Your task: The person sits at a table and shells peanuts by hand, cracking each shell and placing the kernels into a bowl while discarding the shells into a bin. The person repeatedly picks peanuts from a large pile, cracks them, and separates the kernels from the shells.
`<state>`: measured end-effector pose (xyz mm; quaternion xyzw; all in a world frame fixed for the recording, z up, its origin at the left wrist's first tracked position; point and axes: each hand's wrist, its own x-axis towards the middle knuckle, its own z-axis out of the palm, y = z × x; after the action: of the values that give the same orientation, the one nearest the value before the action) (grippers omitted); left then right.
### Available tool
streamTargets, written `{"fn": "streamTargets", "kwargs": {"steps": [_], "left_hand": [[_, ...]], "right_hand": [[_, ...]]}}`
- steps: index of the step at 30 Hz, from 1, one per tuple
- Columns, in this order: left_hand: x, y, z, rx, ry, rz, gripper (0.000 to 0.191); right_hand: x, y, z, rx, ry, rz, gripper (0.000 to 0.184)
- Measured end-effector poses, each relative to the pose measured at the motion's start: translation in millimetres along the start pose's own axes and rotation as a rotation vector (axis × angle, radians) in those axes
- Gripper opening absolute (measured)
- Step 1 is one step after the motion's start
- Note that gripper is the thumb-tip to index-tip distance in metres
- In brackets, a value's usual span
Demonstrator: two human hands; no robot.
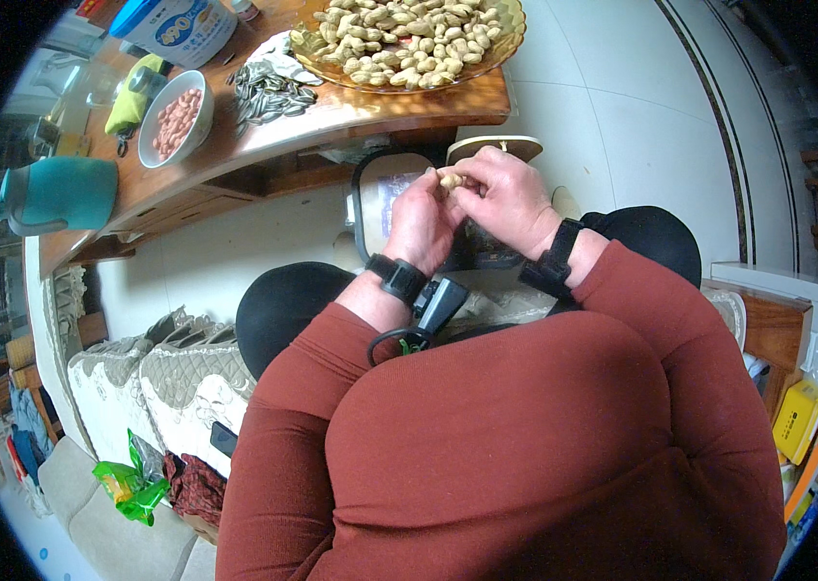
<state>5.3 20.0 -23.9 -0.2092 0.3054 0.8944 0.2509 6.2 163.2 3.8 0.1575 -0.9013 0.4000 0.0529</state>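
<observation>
An unshelled peanut is pinched between the fingertips of both hands, above my knees. My left hand grips it from the left side, palm turned up. My right hand holds it from the right, with the fingers curled. On the wooden table ahead, a glass dish is heaped with peanuts in their shells. A white bowl to the left contains shelled pink peanuts. Part of the peanut is hidden by the fingers.
Striped sunflower seeds lie on the wooden table near its edge. A teal jug and a blue-lidded tub stand there too. Below my hands is a dark-rimmed bin. A phone rests on the sofa.
</observation>
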Motion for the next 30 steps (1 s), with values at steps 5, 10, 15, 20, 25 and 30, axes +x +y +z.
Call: {"fn": "streamTargets", "kwargs": {"steps": [5, 10, 15, 20, 25, 30], "left_hand": [[1.4, 2.1, -4.6, 0.146, -0.028, -0.119, 0.030], [2.7, 3.4, -6.3, 0.122, -0.079, -0.125, 0.026], [0.3, -0.4, -3.0, 0.099, -0.100, 0.038, 0.020], [0.0, -0.2, -2.7, 0.149, -0.137, 0.093, 0.018], [0.4, 0.6, -5.3, 0.229, -0.135, 0.036, 0.021], [0.0, 1.8, -3.9, 0.277, -0.169, 0.055, 0.022]], "right_hand": [[5.7, 12.3, 7.9, 0.823, -0.178, 0.516, 0.012], [7.9, 15.8, -1.8, 0.800, -0.286, 0.528, 0.019], [7.9, 9.0, -5.2, 0.885, -0.226, 0.527, 0.018], [6.1, 7.1, -1.5, 0.845, -0.136, 0.545, 0.015], [7.3, 11.3, -0.3, 0.817, -0.127, 0.516, 0.015], [8.4, 13.0, -6.2, 0.769, -0.153, 0.512, 0.014]]}}
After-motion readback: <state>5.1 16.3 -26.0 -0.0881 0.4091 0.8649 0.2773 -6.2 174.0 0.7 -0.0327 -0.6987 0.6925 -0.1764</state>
